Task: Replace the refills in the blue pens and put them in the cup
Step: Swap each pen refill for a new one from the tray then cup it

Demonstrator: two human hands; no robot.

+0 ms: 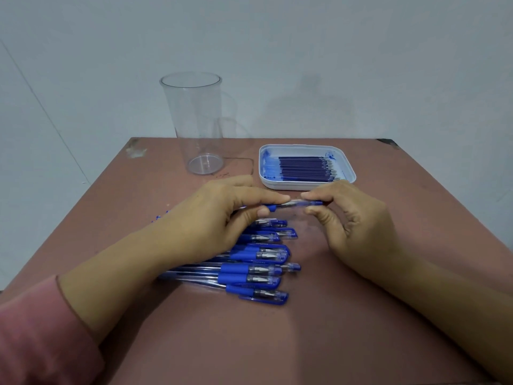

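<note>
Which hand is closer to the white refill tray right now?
Right. The right hand is just in front of the white tray; the left hand is farther left, nearer the cup. Both pinch one blue pen.

Left hand [211, 218], right hand [355, 229]: pinching fingers [266, 196]

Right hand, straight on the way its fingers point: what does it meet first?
The right hand pinches one blue pen, fingers pointing along it toward the left hand. Straight on, it would probably meet the left hand's fingertips first; both grip the same pen, so depth likely matches.
</note>
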